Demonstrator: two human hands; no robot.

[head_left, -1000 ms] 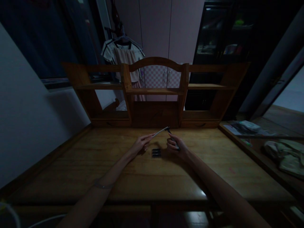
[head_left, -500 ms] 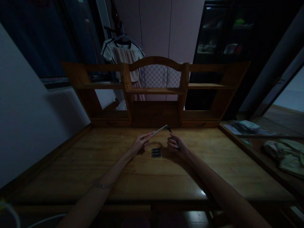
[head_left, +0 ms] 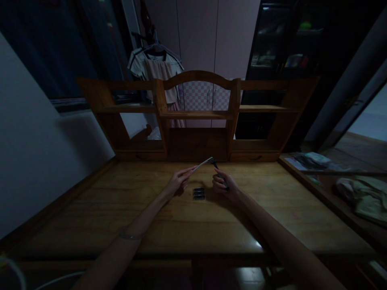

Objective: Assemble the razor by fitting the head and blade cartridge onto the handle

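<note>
My left hand (head_left: 177, 181) pinches a slim white toothbrush (head_left: 202, 164) by its lower end. The brush slants up and to the right, its head meeting the head of a dark razor (head_left: 215, 163). Around the razor's handle, the fingers of my right hand (head_left: 226, 185) are closed. Between and just below my hands, a small pack of black razor cartridges (head_left: 198, 193) lies on the wooden desk (head_left: 169, 229). Dim light hides whether the bristles press into the blades.
A wooden shelf unit (head_left: 198, 115) stands along the desk's back edge. Clothes (head_left: 160, 68) hang behind it at the left. Beyond the desk's right rim are a bag-like cloth item (head_left: 365, 197) and papers (head_left: 311, 161). A white wall (head_left: 57, 149) borders the left side.
The toothbrush tip and razor head have shifted very slightly up and to the left together. Both hands keep their hold, and the cartridge pack stays in place.
</note>
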